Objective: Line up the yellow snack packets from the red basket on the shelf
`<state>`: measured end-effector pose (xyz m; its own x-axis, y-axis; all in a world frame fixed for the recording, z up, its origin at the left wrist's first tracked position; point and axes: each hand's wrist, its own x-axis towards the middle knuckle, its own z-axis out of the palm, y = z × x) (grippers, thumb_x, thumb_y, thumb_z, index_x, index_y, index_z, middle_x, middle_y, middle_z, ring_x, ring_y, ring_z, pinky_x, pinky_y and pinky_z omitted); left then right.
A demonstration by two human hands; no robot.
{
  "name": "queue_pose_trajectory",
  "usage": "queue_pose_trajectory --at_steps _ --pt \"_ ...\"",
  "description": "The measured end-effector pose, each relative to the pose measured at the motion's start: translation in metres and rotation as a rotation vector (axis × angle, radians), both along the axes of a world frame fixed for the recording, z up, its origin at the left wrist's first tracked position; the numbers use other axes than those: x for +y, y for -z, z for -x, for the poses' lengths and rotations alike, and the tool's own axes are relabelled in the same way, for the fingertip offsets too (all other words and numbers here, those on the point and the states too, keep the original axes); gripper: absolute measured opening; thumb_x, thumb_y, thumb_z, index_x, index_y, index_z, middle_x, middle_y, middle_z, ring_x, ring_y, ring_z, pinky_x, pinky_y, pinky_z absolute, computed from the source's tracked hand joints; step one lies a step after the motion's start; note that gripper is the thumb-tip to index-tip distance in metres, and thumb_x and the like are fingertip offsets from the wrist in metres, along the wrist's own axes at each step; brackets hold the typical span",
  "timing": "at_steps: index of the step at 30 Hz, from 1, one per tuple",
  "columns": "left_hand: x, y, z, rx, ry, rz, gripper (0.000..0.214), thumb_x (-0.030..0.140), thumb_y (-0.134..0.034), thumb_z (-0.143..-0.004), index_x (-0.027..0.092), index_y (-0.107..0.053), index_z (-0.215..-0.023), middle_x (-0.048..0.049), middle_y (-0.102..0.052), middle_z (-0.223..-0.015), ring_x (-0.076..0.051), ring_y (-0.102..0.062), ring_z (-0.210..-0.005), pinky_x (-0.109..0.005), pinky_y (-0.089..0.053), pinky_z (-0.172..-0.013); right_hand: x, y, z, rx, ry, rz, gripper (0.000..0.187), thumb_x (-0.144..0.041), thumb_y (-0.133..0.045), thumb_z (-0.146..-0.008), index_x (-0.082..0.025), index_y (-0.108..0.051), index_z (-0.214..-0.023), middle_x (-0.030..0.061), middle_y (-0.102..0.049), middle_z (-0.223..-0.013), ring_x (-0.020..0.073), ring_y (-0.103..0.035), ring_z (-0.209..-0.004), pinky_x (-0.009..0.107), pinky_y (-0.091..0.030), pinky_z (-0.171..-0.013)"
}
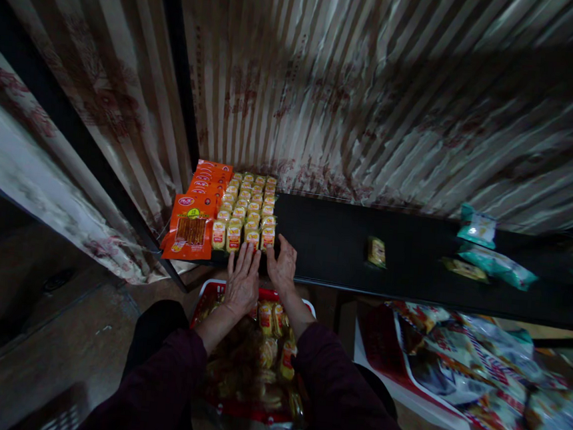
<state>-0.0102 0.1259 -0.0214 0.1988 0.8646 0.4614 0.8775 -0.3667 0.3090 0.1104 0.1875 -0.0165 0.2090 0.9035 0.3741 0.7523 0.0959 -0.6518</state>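
Observation:
Small yellow wrapped cakes (254,202) stand in tight rows on the black shelf (324,238), with red and white labels on the front ones. My left hand (243,285) lies with its fingers stretched out against the lower front of these rows. At the front right corner, my right hand (282,265) has thumb and fingers apart, beside the last cake and apparently touching it. Under my arms is a red and white basket (204,295) holding many more of the same wrapped cakes (271,317).
Orange snack packets (192,230) stand left of the rows. Farther right on the shelf lie a single small packet (376,252) and teal packets (497,263). Below, a bin (404,359) of snack bags sits on the floor. A dark post (182,65) and striped curtain (325,111) border the shelf.

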Motion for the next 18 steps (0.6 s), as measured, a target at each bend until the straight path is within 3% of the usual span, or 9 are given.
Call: queue_pose_trajectory --at_steps 5,11,14,18 --pt "-0.024 0.004 -0.001 -0.027 0.077 -0.001 0.054 0.008 -0.039 -0.085 0.008 -0.04 -0.139 -0.0175 -0.031 -0.152 -0.026 -0.009 -0.147 -0.054 -0.022 -0.116 -0.025 -0.002 0.0 0.048 0.014 -0.104 0.047 -0.036 -0.036 -0.091 -0.012 -0.05 -0.128 0.0167 -0.057 -0.128 0.0249 -0.047 -0.121 0.047 -0.037 -0.103" --pt "-0.077 0.023 -0.001 -0.109 0.171 0.155 0.056 0.003 -0.036 -0.078 0.007 -0.048 -0.133 -0.0158 -0.034 -0.152 -0.023 -0.013 -0.146 -0.048 -0.031 -0.115 -0.087 0.006 0.007 0.015 -0.067 -0.164 0.041 -0.03 -0.034 -0.093 -0.016 -0.051 -0.127 0.0135 -0.057 -0.127 0.0232 -0.046 -0.122 0.046 -0.037 -0.104" --pt "-0.097 0.038 0.002 -0.097 0.131 0.338 0.062 0.0 -0.036 -0.072 0.004 -0.049 -0.133 -0.0175 -0.038 -0.149 -0.024 -0.02 -0.145 -0.047 -0.03 -0.116 -0.121 0.027 0.007 -0.025 -0.105 -0.061 0.04 -0.026 -0.035 -0.092 -0.018 -0.052 -0.127 0.0116 -0.058 -0.125 0.0231 -0.048 -0.121 0.046 -0.038 -0.104" --pt "-0.12 0.058 0.01 -0.025 0.062 0.596 0.06 0.004 -0.044 -0.07 0.003 -0.054 -0.129 -0.0207 -0.041 -0.146 -0.029 -0.027 -0.142 -0.049 -0.029 -0.115 -0.163 0.061 0.003 -0.12 -0.104 0.22 0.037 -0.016 -0.041 -0.085 -0.016 -0.06 -0.118 0.0118 -0.063 -0.119 0.0247 -0.054 -0.113 0.043 -0.04 -0.102"
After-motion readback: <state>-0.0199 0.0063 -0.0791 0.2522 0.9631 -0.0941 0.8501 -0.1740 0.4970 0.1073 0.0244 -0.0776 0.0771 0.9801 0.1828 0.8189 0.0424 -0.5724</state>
